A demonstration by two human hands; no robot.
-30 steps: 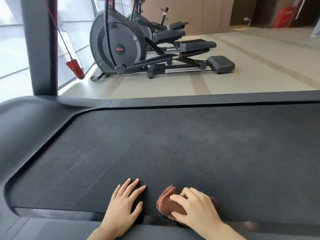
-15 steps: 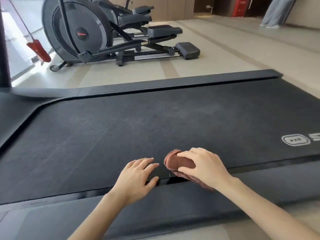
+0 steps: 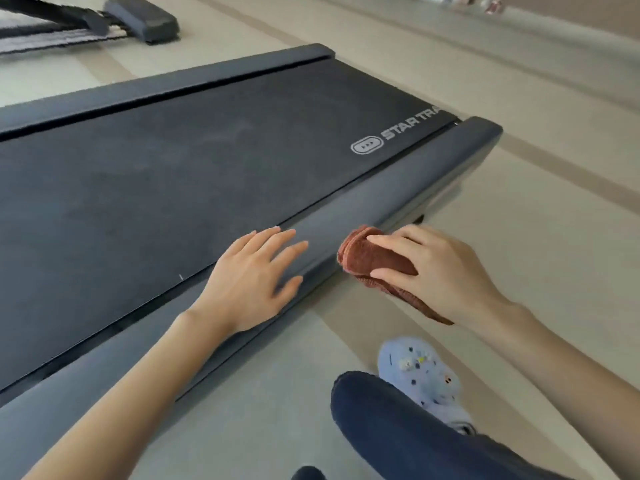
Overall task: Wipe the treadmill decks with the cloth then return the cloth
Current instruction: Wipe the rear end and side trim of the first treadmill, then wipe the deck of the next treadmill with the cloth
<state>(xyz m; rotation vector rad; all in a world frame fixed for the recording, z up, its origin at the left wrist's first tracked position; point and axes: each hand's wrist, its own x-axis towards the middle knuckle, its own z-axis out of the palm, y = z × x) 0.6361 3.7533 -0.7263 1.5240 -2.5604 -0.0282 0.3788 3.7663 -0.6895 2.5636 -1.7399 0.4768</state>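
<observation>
The treadmill deck (image 3: pixel 166 188) is a dark belt with grey side rails and a white logo near its right end. My right hand (image 3: pixel 440 271) grips a folded brown cloth (image 3: pixel 372 259), thumb below and fingers on top, at the outer edge of the near side rail (image 3: pixel 398 188). My left hand (image 3: pixel 252 282) lies flat with straight, spread fingers across the same rail and the belt's edge, just left of the cloth.
Beige floor (image 3: pixel 519 220) runs to the right of and beyond the treadmill. My knee in dark jeans (image 3: pixel 388 424) and a light blue clog (image 3: pixel 422 375) are at the bottom right. The base of an elliptical trainer (image 3: pixel 142 19) stands at the top left.
The view has swung right and down, toward the treadmill's rear end. Both hands slid right along the near edge; the cloth went from the belt's edge onto the side rail.
</observation>
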